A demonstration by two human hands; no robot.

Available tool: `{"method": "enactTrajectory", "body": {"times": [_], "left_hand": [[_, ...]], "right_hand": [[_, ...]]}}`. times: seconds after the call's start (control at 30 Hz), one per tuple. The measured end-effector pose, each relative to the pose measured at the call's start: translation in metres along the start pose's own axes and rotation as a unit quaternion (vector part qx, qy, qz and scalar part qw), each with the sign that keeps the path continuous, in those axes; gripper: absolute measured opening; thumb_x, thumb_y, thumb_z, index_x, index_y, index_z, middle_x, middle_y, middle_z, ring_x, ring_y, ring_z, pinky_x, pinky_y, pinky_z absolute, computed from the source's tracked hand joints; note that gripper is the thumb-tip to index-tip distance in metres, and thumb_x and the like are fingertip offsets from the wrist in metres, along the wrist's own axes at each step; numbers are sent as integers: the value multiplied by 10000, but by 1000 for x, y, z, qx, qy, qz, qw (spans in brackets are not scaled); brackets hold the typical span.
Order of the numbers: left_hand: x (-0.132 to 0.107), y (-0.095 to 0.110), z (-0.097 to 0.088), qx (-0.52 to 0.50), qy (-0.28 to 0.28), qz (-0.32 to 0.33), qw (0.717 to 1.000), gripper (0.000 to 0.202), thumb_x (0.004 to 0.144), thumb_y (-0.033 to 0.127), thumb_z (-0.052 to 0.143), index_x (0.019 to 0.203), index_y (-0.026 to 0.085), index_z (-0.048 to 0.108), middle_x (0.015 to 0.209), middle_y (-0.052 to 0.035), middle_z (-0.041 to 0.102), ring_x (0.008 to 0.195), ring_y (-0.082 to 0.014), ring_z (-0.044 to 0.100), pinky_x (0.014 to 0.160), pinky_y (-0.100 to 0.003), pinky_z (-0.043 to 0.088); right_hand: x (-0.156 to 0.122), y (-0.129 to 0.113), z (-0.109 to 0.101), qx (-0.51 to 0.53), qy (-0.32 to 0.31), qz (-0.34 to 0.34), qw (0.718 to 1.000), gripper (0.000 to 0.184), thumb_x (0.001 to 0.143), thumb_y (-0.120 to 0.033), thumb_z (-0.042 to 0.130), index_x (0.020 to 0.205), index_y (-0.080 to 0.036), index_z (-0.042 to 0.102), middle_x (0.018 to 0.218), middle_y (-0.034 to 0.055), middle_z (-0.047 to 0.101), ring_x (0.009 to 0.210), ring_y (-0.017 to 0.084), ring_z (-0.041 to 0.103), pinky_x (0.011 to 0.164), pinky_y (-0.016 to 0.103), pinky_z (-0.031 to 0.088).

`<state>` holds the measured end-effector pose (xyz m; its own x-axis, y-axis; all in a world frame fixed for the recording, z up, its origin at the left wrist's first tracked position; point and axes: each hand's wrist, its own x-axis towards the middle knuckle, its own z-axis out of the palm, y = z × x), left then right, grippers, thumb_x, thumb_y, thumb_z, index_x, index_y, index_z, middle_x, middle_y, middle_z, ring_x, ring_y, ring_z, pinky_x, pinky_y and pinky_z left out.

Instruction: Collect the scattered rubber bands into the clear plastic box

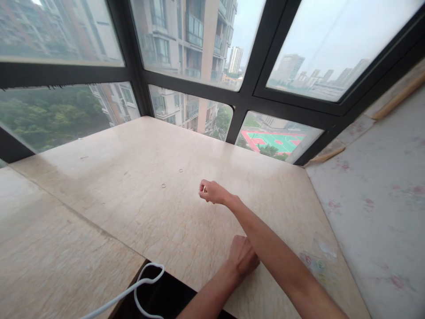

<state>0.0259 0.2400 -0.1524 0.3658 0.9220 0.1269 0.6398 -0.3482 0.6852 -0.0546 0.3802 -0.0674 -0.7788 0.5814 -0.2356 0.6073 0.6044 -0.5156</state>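
Note:
My right hand is held over the pale marble-patterned sill, its fingers curled into a pinch. A small pale gap or object shows between thumb and fingers, too small to name. Left of this hand, two thin small rings lie apart on the sill, one ring farther back and the other ring nearer. My left hand rests near the front, partly behind my right forearm. Its back faces me and its fingers are hidden.
Clear plastic packaging with small coloured ring-like pieces lies at the right. A thin small piece sits far left. A white cable crosses the dark front recess. Dark window frames and a flowered wall bound the sill.

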Motion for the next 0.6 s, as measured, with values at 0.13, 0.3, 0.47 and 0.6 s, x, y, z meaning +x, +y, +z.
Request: {"method": "enactTrajectory", "body": {"times": [0.13,0.3,0.47,0.6], "left_hand": [[-1,-3,-7,60,-13,-20,998,187,716,86,448,546,156,417,534,-40,516,492,-139,458,504,-276,290],[0,-8,-15,-108,132,-72,983,386,825,233,402,522,177,169,489,45,174,464,-76,182,478,-250,171],[1,-7,-18,-187,182,-84,962,504,862,429,430,542,188,124,532,43,114,489,-75,146,472,-248,138],[1,-5,-23,-228,214,-107,944,506,837,451,456,570,198,108,540,41,124,494,-77,143,463,-240,144]], "right_hand": [[-58,11,-9,86,99,1,991,96,883,-285,428,897,-192,447,603,-47,577,475,59,499,503,164,372],[-146,28,-4,324,237,31,915,238,890,-407,472,794,-209,380,486,-93,427,427,63,399,437,162,310],[-235,45,28,380,323,112,859,318,923,-485,409,777,-203,397,461,-95,362,391,58,298,396,171,242],[-295,62,63,338,401,189,830,337,907,-487,452,764,-183,477,462,-76,370,404,69,339,406,187,267]]}}
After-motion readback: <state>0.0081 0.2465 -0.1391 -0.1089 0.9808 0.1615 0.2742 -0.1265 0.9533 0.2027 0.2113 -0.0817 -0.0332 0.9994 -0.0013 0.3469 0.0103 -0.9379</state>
